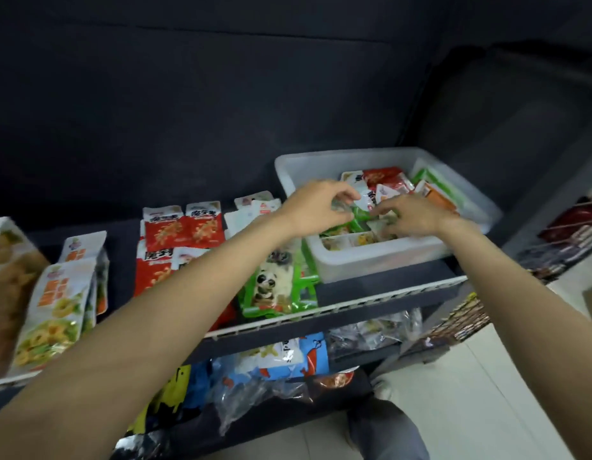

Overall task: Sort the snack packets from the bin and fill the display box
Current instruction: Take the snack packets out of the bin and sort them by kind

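Head view: both hands reach into the white bin point(384, 257). Left hand point(316, 207) pinches a green packet point(357, 215). Right hand point(412, 215) lies on the packets with fingers curled; its grip cannot be told.

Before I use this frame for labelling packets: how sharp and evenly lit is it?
Head view: wide-angle distortion bows the shelf edge; motion blur smears the left hand, the right hand and the packets in the white bin, so their print is unreadable. The panda packets are soft but recognisable. The dark wall behind swallows light, while the floor at lower right is bright.
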`<state>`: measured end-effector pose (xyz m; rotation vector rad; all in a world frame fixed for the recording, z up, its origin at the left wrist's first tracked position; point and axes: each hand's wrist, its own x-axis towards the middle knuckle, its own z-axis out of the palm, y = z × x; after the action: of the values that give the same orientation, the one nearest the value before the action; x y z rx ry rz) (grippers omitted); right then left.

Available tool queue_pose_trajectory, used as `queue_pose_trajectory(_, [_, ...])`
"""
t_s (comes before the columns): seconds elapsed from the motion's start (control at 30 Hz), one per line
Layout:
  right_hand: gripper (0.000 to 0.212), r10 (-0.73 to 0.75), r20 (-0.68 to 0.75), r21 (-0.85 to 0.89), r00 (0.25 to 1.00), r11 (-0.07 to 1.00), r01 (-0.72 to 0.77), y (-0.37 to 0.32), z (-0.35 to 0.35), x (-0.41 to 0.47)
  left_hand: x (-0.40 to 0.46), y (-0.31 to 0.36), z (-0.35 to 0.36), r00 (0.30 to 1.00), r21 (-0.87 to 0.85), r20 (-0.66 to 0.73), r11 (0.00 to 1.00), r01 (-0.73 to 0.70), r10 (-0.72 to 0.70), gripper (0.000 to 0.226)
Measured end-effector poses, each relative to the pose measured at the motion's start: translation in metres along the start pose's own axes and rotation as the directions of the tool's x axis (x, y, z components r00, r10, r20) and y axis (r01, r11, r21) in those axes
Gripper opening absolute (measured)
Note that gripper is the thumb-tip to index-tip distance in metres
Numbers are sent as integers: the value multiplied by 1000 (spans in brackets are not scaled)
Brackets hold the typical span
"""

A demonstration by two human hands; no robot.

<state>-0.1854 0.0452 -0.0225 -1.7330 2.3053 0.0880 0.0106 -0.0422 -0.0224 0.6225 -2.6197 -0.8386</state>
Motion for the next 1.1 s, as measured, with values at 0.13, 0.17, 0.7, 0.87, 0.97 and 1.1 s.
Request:
queue_pose_trajectory(0.13, [63, 5, 158, -53, 987, 999, 3, 29, 1, 18, 59, 6, 29, 953, 311, 293, 950, -16, -80, 51])
queue_pose_trajectory(0.17, [66, 14, 170, -65, 985, 998, -3, 35, 2, 22, 69, 4, 37, 927, 373, 356, 928, -21, -122, 55])
queue_pose_trajectory(0.7, [52, -24, -61, 114, 998, 993, 31, 40, 7, 42, 99, -25, 44, 933, 366, 243, 915, 166, -267, 32])
queue_pose_trajectory(0.87, [44, -16, -171, 239, 985, 969, 57, 31, 5, 35, 94, -24, 35, 945, 278, 217, 943, 181, -246, 6])
queue_pose_trajectory(0.97, [47, -15, -129, 263, 992, 964, 49, 29, 8, 31, 91, -22, 27, 947, 187, 215, 962, 200, -239, 8])
queue_pose_trajectory(1.1, [46, -17, -118, 368, 993, 928, 59, 27, 12, 29, 85, -25, 18, 941, 182, 243, 964, 195, -237, 13])
